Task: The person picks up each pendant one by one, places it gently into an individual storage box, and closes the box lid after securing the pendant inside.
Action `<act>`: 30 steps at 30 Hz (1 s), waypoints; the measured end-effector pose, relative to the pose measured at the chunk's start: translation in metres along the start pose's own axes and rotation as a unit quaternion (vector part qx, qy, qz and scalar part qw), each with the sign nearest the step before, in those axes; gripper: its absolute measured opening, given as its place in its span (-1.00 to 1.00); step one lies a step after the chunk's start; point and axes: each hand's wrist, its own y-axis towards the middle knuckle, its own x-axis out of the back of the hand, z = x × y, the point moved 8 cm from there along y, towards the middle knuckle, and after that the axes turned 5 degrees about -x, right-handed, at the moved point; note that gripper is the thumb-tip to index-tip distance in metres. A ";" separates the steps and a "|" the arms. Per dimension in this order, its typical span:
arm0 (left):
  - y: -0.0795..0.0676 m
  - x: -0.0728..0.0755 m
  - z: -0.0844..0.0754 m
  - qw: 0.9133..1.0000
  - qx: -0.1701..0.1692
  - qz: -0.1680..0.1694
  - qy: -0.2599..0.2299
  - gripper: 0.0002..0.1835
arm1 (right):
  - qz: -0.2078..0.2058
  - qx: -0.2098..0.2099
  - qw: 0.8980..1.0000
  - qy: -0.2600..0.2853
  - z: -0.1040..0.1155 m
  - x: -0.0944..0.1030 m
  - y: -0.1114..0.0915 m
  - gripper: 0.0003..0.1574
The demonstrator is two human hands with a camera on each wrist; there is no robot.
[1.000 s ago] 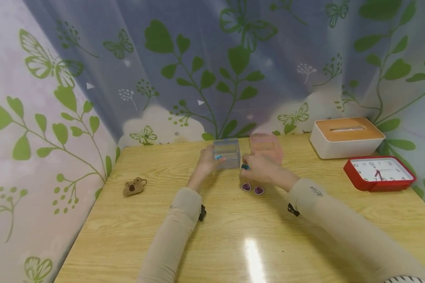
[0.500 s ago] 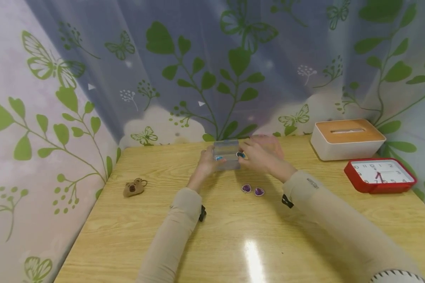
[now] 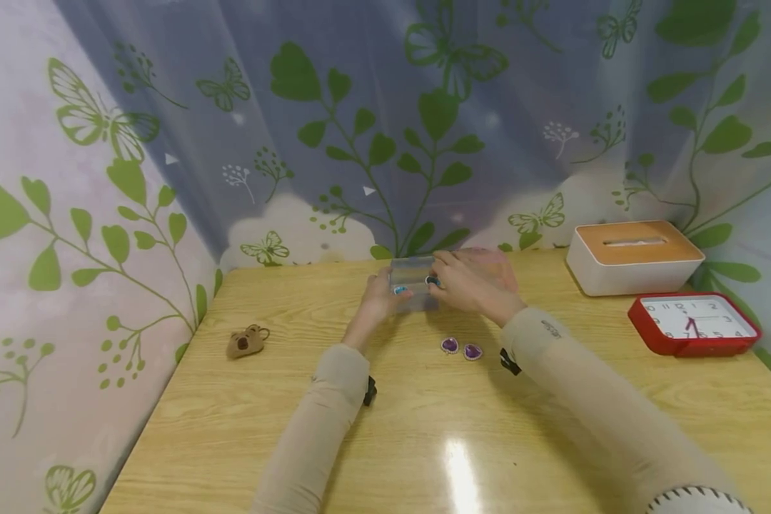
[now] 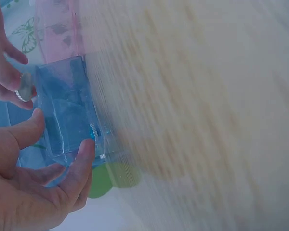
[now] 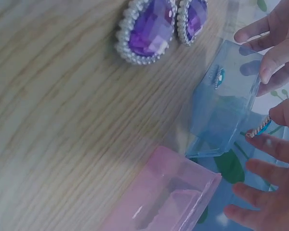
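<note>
A clear blue plastic box (image 3: 416,303) stands at the back middle of the table. My left hand (image 3: 376,294) grips its left end, with thumb and fingers spread over two sides in the left wrist view. Through the wall shows a blue gem (image 5: 220,78) with a beaded edge. Over the box's right side, my right hand (image 3: 465,283) pinches another blue gem (image 5: 261,128) between thumb and index finger, the other fingers spread. Nearer me lie two purple gems (image 3: 460,349) with silver beaded rims.
A clear pink box (image 5: 156,190) stands right of the blue one, partly behind my right hand. Farther right are a tissue box (image 3: 632,260) and a red clock (image 3: 694,325). A brown bear-face pouch (image 3: 247,342) lies left. A patterned curtain (image 3: 334,143) hangs behind the table.
My right hand has carried the blue gem from in front of the pink box up and leftward to the blue box. The left hand has kept its grip on the box.
</note>
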 end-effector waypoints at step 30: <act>0.000 0.001 0.002 1.000 0.001 0.000 0.007 -0.14 | 0.061 0.007 0.998 -0.013 0.009 -0.005 0.019 -0.56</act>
